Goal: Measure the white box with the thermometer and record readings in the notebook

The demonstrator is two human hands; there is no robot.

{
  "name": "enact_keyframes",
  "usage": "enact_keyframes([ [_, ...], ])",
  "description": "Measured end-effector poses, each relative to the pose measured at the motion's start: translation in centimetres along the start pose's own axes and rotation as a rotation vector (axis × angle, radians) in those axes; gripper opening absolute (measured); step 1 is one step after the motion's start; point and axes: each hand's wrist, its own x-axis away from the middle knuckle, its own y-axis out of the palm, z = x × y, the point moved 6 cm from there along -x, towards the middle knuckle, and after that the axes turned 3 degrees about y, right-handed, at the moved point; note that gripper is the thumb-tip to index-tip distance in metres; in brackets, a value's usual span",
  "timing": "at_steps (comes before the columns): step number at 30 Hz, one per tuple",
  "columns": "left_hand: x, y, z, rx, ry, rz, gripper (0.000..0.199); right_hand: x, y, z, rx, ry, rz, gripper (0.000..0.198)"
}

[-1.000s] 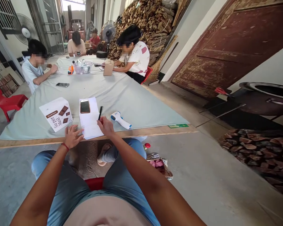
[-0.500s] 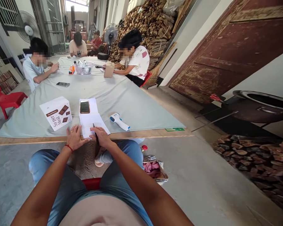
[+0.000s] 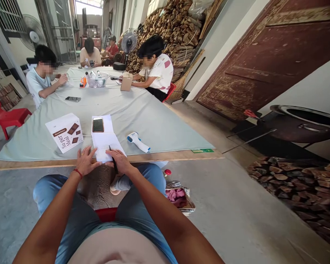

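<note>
An open notebook [image 3: 106,141] with white pages lies at the near edge of the table, and a smartphone [image 3: 98,125] rests on its far page. My right hand [image 3: 120,161] is closed around a dark pen [image 3: 113,160] over the near page's lower right. Beside the page's lower left corner, my left hand [image 3: 85,161] lies with its fingers spread on the table edge, a red band at the wrist. Left of the notebook stands a white box [image 3: 64,132] with chocolate pictures. On the right lies a white and blue infrared thermometer [image 3: 138,142].
Cloth covers the table [image 3: 165,135]. Further back are another phone [image 3: 73,99], a plastic basket [image 3: 97,80] with bottles, an orange item [image 3: 83,82] and a cardboard box [image 3: 126,81]. Three people sit around the far part. A bag with cloth [image 3: 178,198] is by my right leg.
The whole view has shifted very slightly left. My right hand and the pen have moved a little on the page; the left hand stays spread in nearly the same place.
</note>
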Motion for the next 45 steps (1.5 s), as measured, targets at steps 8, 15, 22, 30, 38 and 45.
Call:
enact_keyframes([
  [8, 1.1, -0.5, -0.4, 0.15, 0.166, 0.071, 0.048, 0.1, 0.7, -1.2, 0.039, -0.007, 0.028, 0.039],
  [15, 0.7, -0.8, -0.2, 0.214, -0.021, 0.092, 0.022, 0.6, 0.5, -1.1, -0.035, 0.022, 0.054, 0.032],
  [22, 0.3, -0.8, 0.0, 0.226, -0.096, 0.018, 0.022, -1.1, -0.8, -2.0, -0.568, 0.218, 0.353, 0.039],
  [30, 0.0, -0.2, -0.4, 0.272, -0.096, -0.043, 0.027, -1.9, 2.7, -1.2, -0.762, 0.388, 0.289, 0.016],
  [38, -0.1, 0.4, -0.5, 0.29, -0.102, -0.058, 0.028, -1.3, 3.3, -1.4, -0.612, 0.425, 0.301, 0.011],
  [45, 0.0, 0.5, -0.6, 0.302, -0.106, -0.058, 0.029, -1.2, 3.4, -1.4, -0.574, 0.414, 0.26, 0.012],
])
